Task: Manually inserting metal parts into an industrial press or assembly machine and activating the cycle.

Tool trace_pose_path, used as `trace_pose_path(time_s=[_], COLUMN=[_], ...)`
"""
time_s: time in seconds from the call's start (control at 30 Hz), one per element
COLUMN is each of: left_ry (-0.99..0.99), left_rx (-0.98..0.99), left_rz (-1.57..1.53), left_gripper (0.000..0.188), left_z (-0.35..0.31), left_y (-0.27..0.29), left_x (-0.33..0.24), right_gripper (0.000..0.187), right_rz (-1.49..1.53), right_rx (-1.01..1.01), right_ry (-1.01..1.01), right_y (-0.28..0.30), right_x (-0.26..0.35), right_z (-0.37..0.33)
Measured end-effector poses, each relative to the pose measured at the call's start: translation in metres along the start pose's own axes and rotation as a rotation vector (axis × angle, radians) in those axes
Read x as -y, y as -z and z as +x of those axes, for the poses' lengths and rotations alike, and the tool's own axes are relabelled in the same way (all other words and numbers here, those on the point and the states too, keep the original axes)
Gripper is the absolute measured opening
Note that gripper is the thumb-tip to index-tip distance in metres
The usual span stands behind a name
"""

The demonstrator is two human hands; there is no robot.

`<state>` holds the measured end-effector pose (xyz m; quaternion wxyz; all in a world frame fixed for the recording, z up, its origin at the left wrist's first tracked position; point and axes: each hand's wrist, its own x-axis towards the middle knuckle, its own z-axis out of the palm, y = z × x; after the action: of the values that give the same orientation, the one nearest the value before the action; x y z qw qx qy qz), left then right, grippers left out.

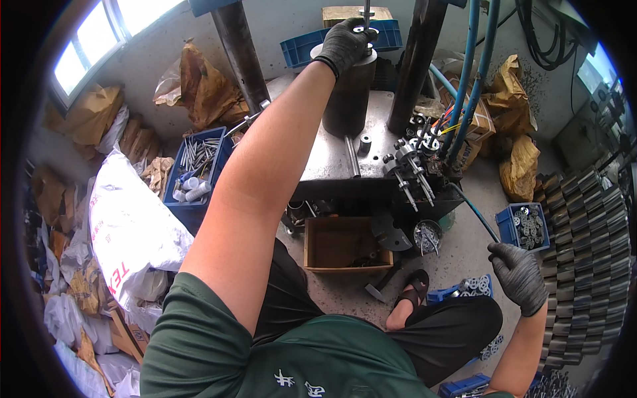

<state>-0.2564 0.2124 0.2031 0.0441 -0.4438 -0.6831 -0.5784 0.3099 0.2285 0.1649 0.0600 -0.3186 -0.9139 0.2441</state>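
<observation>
My left hand [345,48], in a dark grey glove, reaches to the top of a thick dark steel cylinder [347,99] on the press. Its fingers are closed about a small pale round metal part [359,29], mostly hidden by the glove, right under a thin vertical rod [366,10]. Low on the right, my gloved right hand [519,278] is closed on the end of a long thin lever [475,211] that slants down from the press. A short metal sleeve [365,143] and a steel bar [352,157] lie on the press table [318,166] before the cylinder.
Thick steel columns [237,56] flank the cylinder. Left stands a blue crate [174,199] of metal pins beside a white sack [133,232]. Below are a wooden box [348,267] and a bowl of metal bits [427,237]. Right are blue hoses [472,79] and stacked metal parts [584,265].
</observation>
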Motion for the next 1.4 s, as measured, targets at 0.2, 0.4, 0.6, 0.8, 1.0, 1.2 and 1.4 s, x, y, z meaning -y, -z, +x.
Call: trace_pose_path(time_s=[0.2,0.4,0.6,0.8,1.0,1.2,1.4], left_ry=[0.11,0.019,0.061,0.102,0.022,-0.019,-0.602], left_rx=[0.04,-0.011,0.008,0.039,0.042,0.098,-0.205], left_rz=[-0.174,0.118,0.014,-0.014,0.19,0.074,0.121], left_gripper=[0.052,0.048,0.051,0.052,0.054,0.043,0.037], left_z=[-0.001,-0.001,0.001,0.001,0.005,0.004,-0.05], left_y=[-0.001,0.001,0.0,0.001,0.001,-0.001,0.0], left_x=[-0.002,-0.004,-0.003,-0.006,0.001,0.008,-0.018], right_gripper=[0.028,0.028,0.025,0.02,0.032,0.063,0.065], right_rz=[-0.256,-0.291,-0.12,-0.089,-0.171,-0.215,-0.214], right_rx=[0.235,0.244,0.058,-0.563,-0.742,-0.74,-0.671], right_ry=[0.13,0.099,0.085,0.272,0.318,0.213,-0.055], right_y=[0.0,0.0,0.005,0.03,0.093,0.115,0.12], right_x=[-0.002,0.0,0.003,0.018,0.028,0.033,0.034], right_z=[0.001,0.001,0.003,0.058,0.165,0.225,0.229])
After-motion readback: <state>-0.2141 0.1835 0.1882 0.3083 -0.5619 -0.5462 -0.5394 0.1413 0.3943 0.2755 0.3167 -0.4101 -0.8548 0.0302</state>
